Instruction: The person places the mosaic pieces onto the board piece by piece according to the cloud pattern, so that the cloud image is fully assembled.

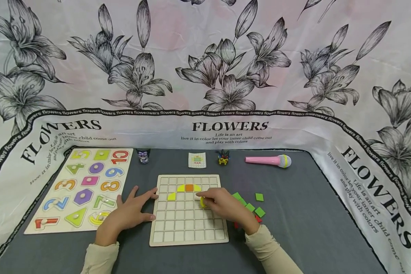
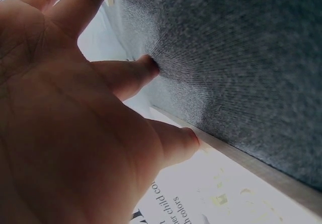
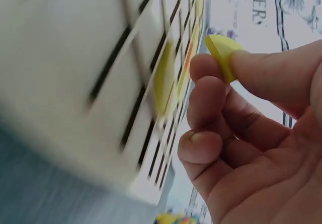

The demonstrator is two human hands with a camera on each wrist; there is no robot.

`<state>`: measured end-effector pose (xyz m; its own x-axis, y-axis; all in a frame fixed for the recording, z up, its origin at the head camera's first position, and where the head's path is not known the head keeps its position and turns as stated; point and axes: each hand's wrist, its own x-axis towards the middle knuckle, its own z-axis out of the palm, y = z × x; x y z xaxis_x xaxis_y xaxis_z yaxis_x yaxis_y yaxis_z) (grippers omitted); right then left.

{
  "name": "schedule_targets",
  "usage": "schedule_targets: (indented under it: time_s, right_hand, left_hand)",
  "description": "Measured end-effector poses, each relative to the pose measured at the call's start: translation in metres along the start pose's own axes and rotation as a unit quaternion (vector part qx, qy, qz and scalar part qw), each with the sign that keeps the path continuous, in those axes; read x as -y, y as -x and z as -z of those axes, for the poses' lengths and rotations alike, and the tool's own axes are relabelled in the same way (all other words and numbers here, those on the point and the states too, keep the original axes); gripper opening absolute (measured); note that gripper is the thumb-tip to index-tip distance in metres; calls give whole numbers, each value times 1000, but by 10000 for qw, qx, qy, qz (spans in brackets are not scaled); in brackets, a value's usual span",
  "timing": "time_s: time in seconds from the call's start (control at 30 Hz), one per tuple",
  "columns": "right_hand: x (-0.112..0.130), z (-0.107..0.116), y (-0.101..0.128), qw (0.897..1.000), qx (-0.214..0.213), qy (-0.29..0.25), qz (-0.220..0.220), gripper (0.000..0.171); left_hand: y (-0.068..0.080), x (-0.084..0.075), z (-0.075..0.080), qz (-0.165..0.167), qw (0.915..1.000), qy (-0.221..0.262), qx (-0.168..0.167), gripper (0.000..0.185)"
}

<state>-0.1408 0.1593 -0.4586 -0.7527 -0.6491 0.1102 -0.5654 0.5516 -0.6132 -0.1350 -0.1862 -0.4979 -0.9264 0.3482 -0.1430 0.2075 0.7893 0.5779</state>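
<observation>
Right hand (image 1: 224, 205) at frame centre, over the right middle of the grid board (image 1: 188, 236), pinching a yellow piece (image 1: 203, 202) between thumb and fingertips; the right wrist view shows the piece (image 3: 222, 53) clamped at the thumb tip, just off the board (image 3: 75, 73), other fingers curled. Left hand (image 1: 130, 213) lies flat, fingers spread and straight, at the board's left edge; thumb tip touches the edge, holds nothing. Left wrist view: palm (image 2: 65, 108) over the grey surface (image 2: 241, 58), fingertips on it.

Board sits centre bottom of the head view on the surface (image 1: 311, 220). Upper rows already hold yellow pieces and an orange piece (image 1: 189, 187). Green pieces (image 1: 255, 205) lie loose just right of the right hand, something red partly hidden under it. Number puzzle (image 1: 78, 190) at left, well apart from the board. Along the back edge: pattern card (image 1: 196, 160), two small toys, pink microphone (image 1: 267, 160) at upper right. Floral cloth (image 1: 205, 76) behind.
</observation>
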Motion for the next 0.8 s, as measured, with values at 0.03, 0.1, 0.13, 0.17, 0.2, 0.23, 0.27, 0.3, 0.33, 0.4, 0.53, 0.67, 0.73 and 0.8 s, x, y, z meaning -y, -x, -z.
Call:
schedule_targets:
  time_s: [0.03,0.1,0.13,0.17,0.2,0.23,0.27,0.3,0.33,0.4,0.53,0.67,0.73,0.8]
  right_hand:
    - [4,-3,-6,10000,51,-43,41,29]
    - [12,-8,-18,9997,165,-169,84,29]
    - [16,-11,-23,9995,232,-222,83,28]
    - [20,-14,-29,9992,288,-250,85,27]
    - [24,-16,-35,9990,339,-267,94,24]
    - [28,-19,-40,9990,361,-236,114,21]
    - [31,-22,-45,9991,371,-183,112,18]
    - [34,-25,-50,9992,367,-108,139,15]
    - [36,-27,-54,9992,357,-23,177,12]
    - [39,-32,-61,9990,329,149,277,10]
    - [39,-42,-70,9975,335,412,470,9]
    - [40,-49,-73,9966,354,604,430,9]
    - [41,-51,-74,9963,324,722,328,8]
    - [42,-52,-74,9964,254,782,205,7]
  left_hand:
    - [2,-4,3,11,10000,-12,20,89]
    - [5,-13,9,93,9999,7,84,88]
    - [8,-17,12,131,9998,26,124,87]
    - [9,-21,15,151,9998,31,156,86]
    - [10,-25,17,155,9997,35,170,85]
    - [12,-28,19,131,9997,31,182,84]
    - [12,-29,19,137,9997,36,187,84]
    - [12,-31,19,119,9998,39,181,83]
    - [12,-32,19,100,9998,64,146,82]
    - [10,-31,18,65,9999,40,114,81]
    - [10,-30,16,102,9999,40,112,80]
    - [11,-31,17,135,9998,20,156,82]
    - [11,-32,18,138,9998,11,164,82]
    - [11,-32,19,136,9998,-5,162,83]
